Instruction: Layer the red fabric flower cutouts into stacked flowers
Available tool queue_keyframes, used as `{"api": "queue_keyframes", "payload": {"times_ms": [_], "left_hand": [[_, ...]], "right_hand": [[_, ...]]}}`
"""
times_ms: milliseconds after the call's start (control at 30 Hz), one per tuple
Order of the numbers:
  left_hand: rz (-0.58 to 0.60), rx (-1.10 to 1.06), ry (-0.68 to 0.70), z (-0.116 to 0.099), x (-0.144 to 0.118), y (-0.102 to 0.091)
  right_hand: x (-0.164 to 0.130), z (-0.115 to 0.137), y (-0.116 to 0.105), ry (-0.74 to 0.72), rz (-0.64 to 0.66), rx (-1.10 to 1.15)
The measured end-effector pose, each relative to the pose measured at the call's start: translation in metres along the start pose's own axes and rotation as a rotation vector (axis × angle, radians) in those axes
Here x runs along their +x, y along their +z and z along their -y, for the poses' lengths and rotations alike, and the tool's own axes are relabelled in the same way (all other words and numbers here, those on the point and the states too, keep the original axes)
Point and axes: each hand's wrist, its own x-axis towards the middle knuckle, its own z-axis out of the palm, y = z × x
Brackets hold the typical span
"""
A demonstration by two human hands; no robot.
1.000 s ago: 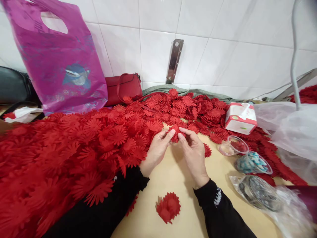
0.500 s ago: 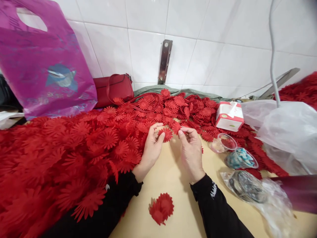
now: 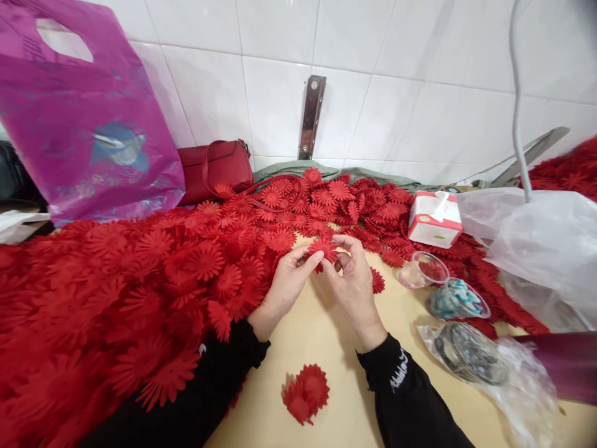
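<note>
Both hands meet over the tabletop (image 3: 303,330) at a red fabric flower (image 3: 324,249). My left hand (image 3: 290,279) is closed, thumb and fingers pinching the flower's left side. From the right, my right hand (image 3: 352,280) grips its other edge between thumb and fingers. Whether one layer or more lies between the fingers I cannot tell. Close to my right hand lies a single red flower (image 3: 377,281) on the table. Nearer to me, a small cluster of red petal pieces (image 3: 306,393) rests between my forearms.
A large heap of red flowers (image 3: 116,298) covers the left side and back. To the right stand a tissue box (image 3: 435,219), clear plastic cups (image 3: 431,267) and a bagged round container (image 3: 469,351). A purple bag (image 3: 93,112) and red handbag (image 3: 217,168) stand by the wall.
My hands have come together; they held separate flower pieces apart and now both grip at one spot. More of the single flower beside my right hand shows.
</note>
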Motion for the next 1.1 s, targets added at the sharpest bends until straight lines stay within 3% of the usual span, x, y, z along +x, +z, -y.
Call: {"api": "queue_keyframes", "payload": {"times_ms": [133,233,333,467,567,667,767,933,1000,1100], "left_hand": [[-0.039,-0.037,-0.001,-0.001,0.0,0.0],[-0.051,-0.06,-0.002,0.0,0.001,0.0],[-0.05,-0.093,-0.011,0.002,0.002,-0.001],[-0.047,-0.145,-0.057,0.003,0.001,-0.002],[-0.062,-0.163,-0.082,0.004,0.0,0.0],[-0.073,-0.22,-0.101,0.003,-0.001,0.002],[-0.094,-0.26,-0.113,0.004,0.0,0.002],[-0.1,-0.162,-0.057,0.006,0.001,0.001],[-0.065,-0.103,-0.037,0.004,0.001,0.001],[-0.048,-0.045,-0.012,0.003,0.001,0.0]], "right_hand": [[-0.001,0.005,-0.002,-0.168,-0.005,-0.206],[-0.002,0.01,-0.004,-0.204,0.01,-0.254],[-0.001,0.008,-0.005,-0.098,0.034,-0.139],[0.002,0.003,-0.003,0.142,0.019,0.222],[0.004,0.002,-0.002,0.294,-0.023,0.458],[0.007,0.001,-0.005,0.345,-0.106,0.598],[0.011,0.0,-0.01,0.29,-0.168,0.572],[0.006,0.015,-0.008,0.091,-0.283,0.298],[0.001,0.027,-0.003,0.06,-0.251,0.219],[-0.008,0.04,0.007,0.122,-0.079,0.328]]}}
